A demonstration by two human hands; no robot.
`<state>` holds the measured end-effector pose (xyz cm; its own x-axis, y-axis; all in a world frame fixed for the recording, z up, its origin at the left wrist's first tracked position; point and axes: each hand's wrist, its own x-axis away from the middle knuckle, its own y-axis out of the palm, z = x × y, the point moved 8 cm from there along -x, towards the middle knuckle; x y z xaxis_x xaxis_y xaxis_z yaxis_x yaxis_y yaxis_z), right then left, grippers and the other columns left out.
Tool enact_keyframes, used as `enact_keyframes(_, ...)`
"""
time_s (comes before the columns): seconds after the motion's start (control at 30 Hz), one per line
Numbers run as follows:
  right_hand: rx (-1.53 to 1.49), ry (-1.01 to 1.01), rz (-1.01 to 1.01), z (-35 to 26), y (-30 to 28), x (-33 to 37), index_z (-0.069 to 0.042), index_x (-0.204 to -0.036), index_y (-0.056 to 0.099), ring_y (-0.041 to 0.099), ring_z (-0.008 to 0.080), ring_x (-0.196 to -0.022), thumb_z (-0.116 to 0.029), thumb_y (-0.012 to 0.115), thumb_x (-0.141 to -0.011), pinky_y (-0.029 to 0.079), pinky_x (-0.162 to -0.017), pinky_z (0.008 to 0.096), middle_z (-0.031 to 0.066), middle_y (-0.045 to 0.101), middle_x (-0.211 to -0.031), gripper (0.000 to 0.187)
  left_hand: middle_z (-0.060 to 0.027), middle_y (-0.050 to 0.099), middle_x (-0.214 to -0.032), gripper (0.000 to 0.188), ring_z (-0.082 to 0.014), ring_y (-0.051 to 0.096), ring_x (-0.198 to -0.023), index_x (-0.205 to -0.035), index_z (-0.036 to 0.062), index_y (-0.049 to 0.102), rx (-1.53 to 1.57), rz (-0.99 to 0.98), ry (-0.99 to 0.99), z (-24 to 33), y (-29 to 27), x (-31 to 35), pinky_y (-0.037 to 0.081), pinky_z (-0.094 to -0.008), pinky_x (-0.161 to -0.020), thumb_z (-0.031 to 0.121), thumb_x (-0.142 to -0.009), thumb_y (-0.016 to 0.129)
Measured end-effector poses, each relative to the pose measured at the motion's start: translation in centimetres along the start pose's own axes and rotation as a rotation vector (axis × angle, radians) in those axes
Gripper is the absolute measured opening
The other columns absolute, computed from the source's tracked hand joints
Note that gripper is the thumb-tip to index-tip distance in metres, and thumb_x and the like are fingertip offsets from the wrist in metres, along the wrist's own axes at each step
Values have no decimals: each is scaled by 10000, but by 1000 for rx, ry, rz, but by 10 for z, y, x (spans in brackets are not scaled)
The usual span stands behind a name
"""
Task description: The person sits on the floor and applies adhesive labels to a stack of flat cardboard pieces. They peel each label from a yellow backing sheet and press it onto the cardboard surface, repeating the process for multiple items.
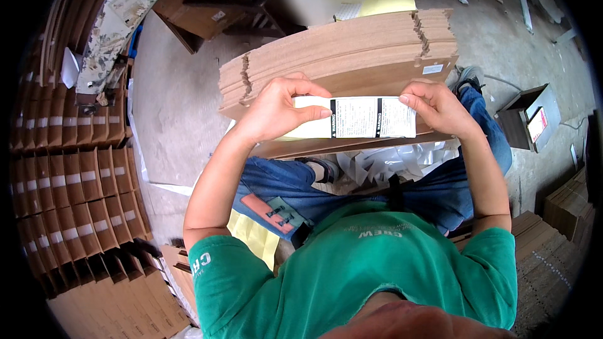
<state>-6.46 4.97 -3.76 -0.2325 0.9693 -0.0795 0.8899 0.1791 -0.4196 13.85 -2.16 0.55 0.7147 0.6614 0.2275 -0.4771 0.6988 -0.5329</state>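
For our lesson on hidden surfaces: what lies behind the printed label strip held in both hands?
Above the label strip, a cardboard stack shows; below it, more brown cardboard. Whatever the strip covers, and its own back, cannot be seen.

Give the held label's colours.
The label is mostly white with black bands, best seen in the head view.

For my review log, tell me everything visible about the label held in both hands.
The label is a thin, paper-like strip, white with dense dark print and two black bands, yellowish toward the left. The left hand, covering part, and the right hand hold it nearly flat, long side running left to right. It overlaps the cardboard stack in view.
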Motion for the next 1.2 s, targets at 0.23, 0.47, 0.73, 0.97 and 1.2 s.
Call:
enact_keyframes(0.23, 131, -116, 156, -20, -10, 9, 14, -813, 591, 527, 260, -697, -148, 553, -875, 432, -651, 323, 126, 549, -726, 178, -17, 598, -791, 153, -83, 532, -753, -893, 20, 690, 4, 10, -93, -7, -1, 1, 438, -233, -676, 138, -797, 686)
enact_keyframes(0.47, 505, -348, 404, -58, -3, 3, -3, -921, 609, 526, 264, -863, -82, 644, -774, 433, -783, 355, 104, 581, -954, 171, -32, 622, -782, 154, -66, 532, -743, -886, 10, 685, -17, 88, -39, -5, 7, -3, 437, -230, -674, 143, -809, 676)
enact_keyframes(0.73, 463, -574, 424, -80, 38, -18, -22, -903, 619, 519, 234, -836, -38, 639, -657, 455, -697, 334, 68, 559, -905, 247, -45, 634, -765, 169, -65, 538, -718, -879, 6, 675, -93, 113, -8, 7, 13, -9, 446, -235, -656, 166, -830, 650)
enact_keyframes(0.97, 665, -669, 489, -76, 49, -11, -10, -883, 613, 524, 228, -867, -92, 586, -625, 461, -712, 330, 57, 555, -895, 272, 9, 603, -718, 195, -49, 521, -686, -852, -8, 640, 78, 5, -100, -15, 21, -22, 438, -224, -628, 177, -872, 581)
enact_keyframes(1.2, 687, -745, 441, -68, 57, -9, -5, -861, 549, 518, 255, -880, -93, 572, -634, 443, -828, 394, 90, 542, -874, 244, -67, 605, -684, 217, -96, 525, -647, -845, -6, 634, -265, 32, -35, -31, 17, -59, 439, -277, -616, 207, -837, 596)
